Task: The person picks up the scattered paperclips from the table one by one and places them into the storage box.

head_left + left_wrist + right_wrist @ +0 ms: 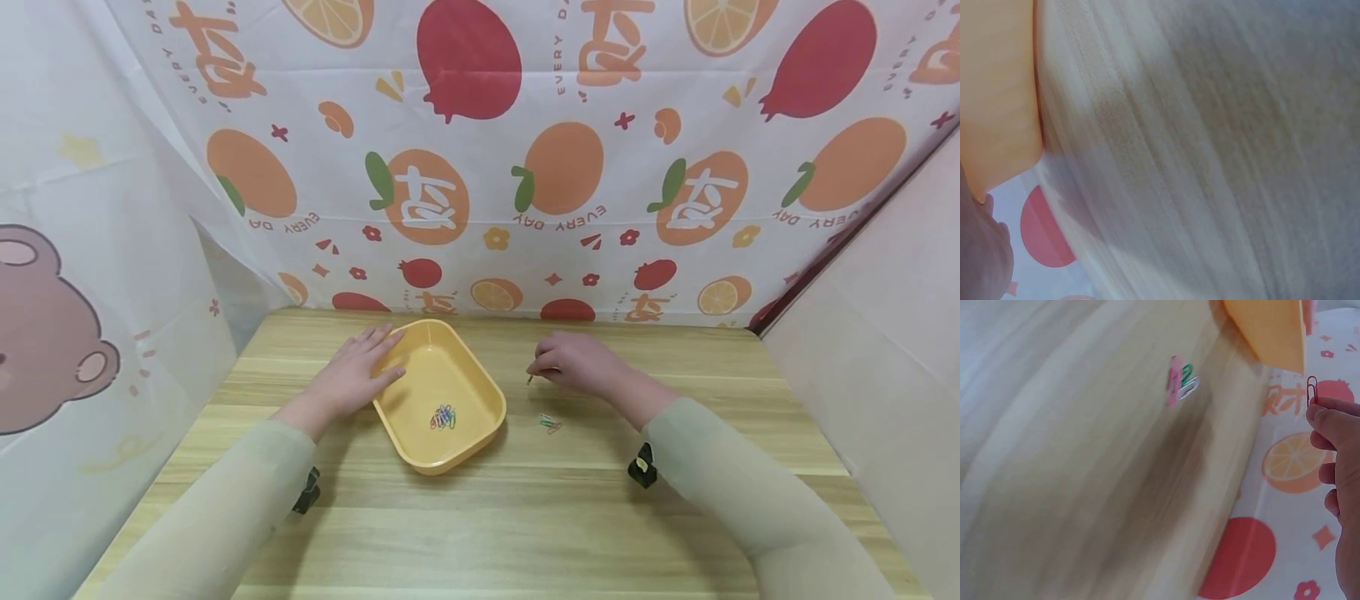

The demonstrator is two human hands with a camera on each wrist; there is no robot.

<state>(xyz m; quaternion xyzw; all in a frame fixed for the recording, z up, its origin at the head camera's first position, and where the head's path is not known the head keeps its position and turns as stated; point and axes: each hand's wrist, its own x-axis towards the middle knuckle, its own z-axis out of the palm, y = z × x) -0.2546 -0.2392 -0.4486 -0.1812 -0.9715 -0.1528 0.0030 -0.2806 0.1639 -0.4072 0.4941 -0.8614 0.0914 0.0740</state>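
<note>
My right hand (577,362) pinches a red paperclip (1312,390) between thumb and fingertips, above the table to the right of a yellow tray (480,375). My left hand (351,379) rests on the tray's left rim, its fingers extended along the edge and its thumb reaching over the inside. Several coloured paperclips (443,417) lie in a small heap on the tray floor, toward the near end. On the table below my right hand lie a few more clips: a pink one (1174,381), a green one (1187,374) and a white one (1189,389).
The wooden table (450,533) ends at the back against a fruit-print curtain (487,192). A pale cloth with a bear print (45,333) hangs at the left, and a plain pale panel (862,350) stands at the right.
</note>
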